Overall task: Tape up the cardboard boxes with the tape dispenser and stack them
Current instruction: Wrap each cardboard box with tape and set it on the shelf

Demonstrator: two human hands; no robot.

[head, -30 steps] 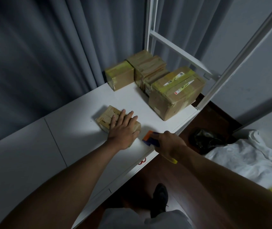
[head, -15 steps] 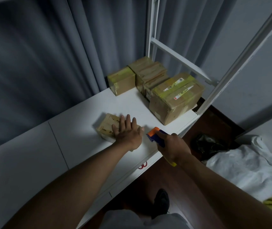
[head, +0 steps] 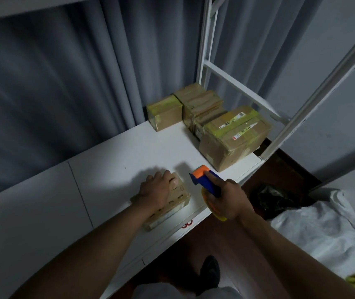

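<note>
Small box [head: 173,201] lies near the bench [head: 112,165] edge, my left hand [head: 155,192] flat on top, apparently steadying it. My right hand [head: 228,198] is wrapped around the tape dispenser [head: 206,180], held just beside it, seemingly ready for taping.

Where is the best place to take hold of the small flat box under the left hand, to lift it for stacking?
Probably by its two long side faces, coming down from above. The small flat box lies flat and low on the white shelf, with the left hand pressing its top. Its right side faces the tape dispenser in the right hand.
</note>
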